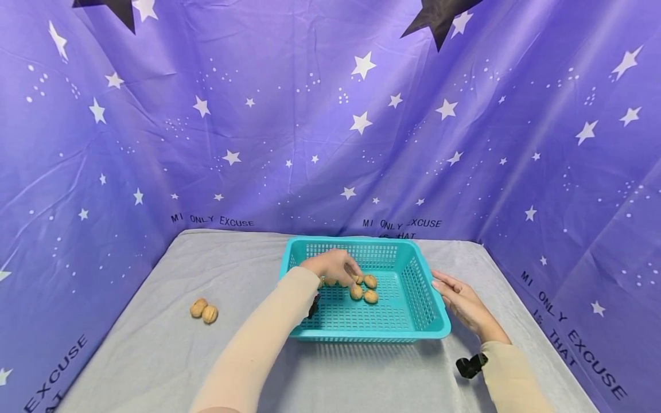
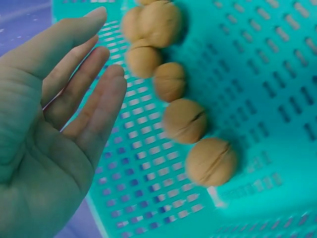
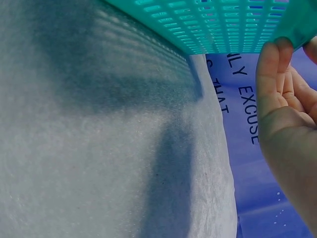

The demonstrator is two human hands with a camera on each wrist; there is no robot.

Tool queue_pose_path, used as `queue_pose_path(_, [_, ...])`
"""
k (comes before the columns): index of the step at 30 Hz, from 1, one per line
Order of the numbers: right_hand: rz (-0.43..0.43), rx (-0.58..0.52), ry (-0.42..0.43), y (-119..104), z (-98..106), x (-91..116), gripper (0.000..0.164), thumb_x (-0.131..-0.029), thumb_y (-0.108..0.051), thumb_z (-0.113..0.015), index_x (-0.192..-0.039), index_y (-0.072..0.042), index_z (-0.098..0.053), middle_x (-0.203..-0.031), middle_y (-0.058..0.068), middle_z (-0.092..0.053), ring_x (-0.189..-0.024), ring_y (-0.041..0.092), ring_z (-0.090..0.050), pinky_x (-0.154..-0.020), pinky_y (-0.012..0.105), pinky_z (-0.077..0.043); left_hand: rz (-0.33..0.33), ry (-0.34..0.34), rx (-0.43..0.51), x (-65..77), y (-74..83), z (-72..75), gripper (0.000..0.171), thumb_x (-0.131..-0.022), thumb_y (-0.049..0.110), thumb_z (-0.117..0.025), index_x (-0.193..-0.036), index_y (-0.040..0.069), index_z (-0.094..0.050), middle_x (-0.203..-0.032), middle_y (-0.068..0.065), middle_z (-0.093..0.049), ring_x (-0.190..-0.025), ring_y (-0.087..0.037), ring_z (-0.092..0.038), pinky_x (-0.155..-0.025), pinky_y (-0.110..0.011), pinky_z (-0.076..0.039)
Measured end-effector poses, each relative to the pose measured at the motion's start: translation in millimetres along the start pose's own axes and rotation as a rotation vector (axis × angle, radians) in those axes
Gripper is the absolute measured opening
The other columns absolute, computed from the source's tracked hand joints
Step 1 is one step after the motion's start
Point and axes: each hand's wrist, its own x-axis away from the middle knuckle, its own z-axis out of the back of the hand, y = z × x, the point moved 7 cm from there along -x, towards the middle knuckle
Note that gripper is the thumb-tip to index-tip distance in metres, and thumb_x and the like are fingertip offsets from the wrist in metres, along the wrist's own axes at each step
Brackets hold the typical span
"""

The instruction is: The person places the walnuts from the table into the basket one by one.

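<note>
Inside the turquoise plastic basket [image 1: 392, 321], several walnuts [image 1: 370, 296] lie grouped around the middle and left; in the left wrist view, walnuts [image 2: 211, 161] form an uneven row on the slotted floor. My left hand [image 1: 335, 265] reaches over the left rim, above the walnuts, and hides some of them in the head view. Its fingers [image 2: 106, 104] are loosely bent, apart from the thumb, with nothing between them. At the basket's right side, my right hand [image 1: 463, 301] holds the rim, fingertips [image 3: 270, 52] against the edge.
Two walnuts [image 1: 203, 310] lie side by side on the grey cloth-covered table [image 1: 155, 355], left of the basket. A purple star-patterned curtain [image 1: 289, 132] encloses the back and both sides. A black wrist camera [image 1: 471, 365] sits at the right cuff.
</note>
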Motion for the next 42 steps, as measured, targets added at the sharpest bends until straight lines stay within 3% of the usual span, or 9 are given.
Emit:
queue_pose_path(5, [0.009,-0.003,-0.008,-2,-1,0,0.063,-0.106,-0.017,-0.054,-0.153,0.012,-0.023,-0.125,-0.006,-0.060,-0.112,0.004,-0.061,-0.095,0.022,-0.050,-0.058,0.026,-0.030,6.3,7.2,20.3,0.030,-0.091,0.016,-0.077,-0.120,0.019,-0.074,-0.122,0.003,-0.067,-0.110,-0.013,-0.062,-0.093,-0.033,-0.052])
queue_pose_path(11, [0.013,-0.001,-0.010,-1,0,1,0.062,-0.106,-0.016,-0.053,-0.153,0.013,-0.023,-0.125,-0.009,-0.060,-0.113,0.003,-0.061,-0.095,0.023,-0.051,-0.088,0.039,-0.022,18.1,0.8,34.9,0.033,-0.090,0.018,-0.078,-0.122,0.019,-0.072,-0.127,-0.003,-0.067,-0.113,-0.016,-0.063,-0.094,-0.032,-0.052])
queue_pose_path(17, [-0.004,0.027,0.003,1,0,1,0.064,-0.106,-0.020,-0.053,-0.153,0.011,-0.024,-0.138,0.011,-0.052,-0.114,0.002,-0.060,-0.095,0.022,-0.050,-0.105,0.094,-0.045,41.0,-10.1,55.6,0.032,-0.089,0.020,-0.080,-0.120,0.020,-0.073,-0.120,0.003,-0.069,-0.112,-0.020,-0.064,-0.093,-0.032,-0.053])
queue_pose_path(23, [-0.006,0.043,-0.015,0,-2,1,0.063,-0.107,-0.020,-0.052,-0.154,0.010,-0.023,-0.148,0.028,-0.039,-0.115,0.002,-0.058,-0.097,0.022,-0.049,-0.140,0.167,-0.065,85.4,-32.0,85.5,0.037,-0.087,0.024,-0.081,-0.122,0.015,-0.073,-0.121,0.000,-0.070,-0.114,-0.026,-0.064,-0.095,-0.037,-0.053])
queue_pose_path(29, [-0.006,0.058,-0.020,-1,0,2,0.062,-0.107,-0.020,-0.051,-0.154,0.010,-0.023,-0.145,0.023,-0.043,-0.115,0.002,-0.058,-0.097,0.021,-0.048,-0.125,0.239,-0.071,136.4,-66.4,109.1,0.041,-0.088,0.024,-0.079,-0.124,0.007,-0.070,-0.123,-0.008,-0.069,-0.113,-0.029,-0.064,-0.094,-0.045,-0.054])
queue_pose_path(33, [-0.002,0.047,-0.025,-3,0,1,0.062,-0.107,-0.019,-0.052,-0.154,0.011,-0.023,-0.140,0.016,-0.049,-0.115,0.003,-0.059,-0.097,0.022,-0.048,-0.097,0.260,-0.043,166.7,-90.3,115.3,0.040,-0.089,0.020,-0.078,-0.123,0.002,-0.070,-0.123,-0.014,-0.068,-0.113,-0.033,-0.064,-0.093,-0.045,-0.055])
queue_pose_path(37, [-0.001,0.041,-0.020,-4,0,1,0.062,-0.106,-0.018,-0.052,-0.153,0.011,-0.024,-0.137,0.011,-0.052,-0.114,0.003,-0.059,-0.097,0.021,-0.048,-0.057,0.274,-0.037,191.3,-109.7,117.7,0.039,-0.089,0.024,-0.078,-0.123,0.004,-0.071,-0.121,-0.014,-0.069,-0.111,-0.032,-0.065,-0.092,-0.044,-0.055])
queue_pose_path(42, [-0.010,0.035,-0.007,-2,0,1,0.063,-0.106,-0.019,-0.054,-0.153,0.012,-0.024,-0.132,0.006,-0.055,-0.112,0.004,-0.061,-0.096,0.022,-0.050,-0.007,0.285,-0.019,217.6,-131.6,110.1,0.039,-0.089,0.025,-0.078,-0.122,0.005,-0.071,-0.118,-0.011,-0.070,-0.108,-0.030,-0.067,-0.092,-0.045,-0.055])
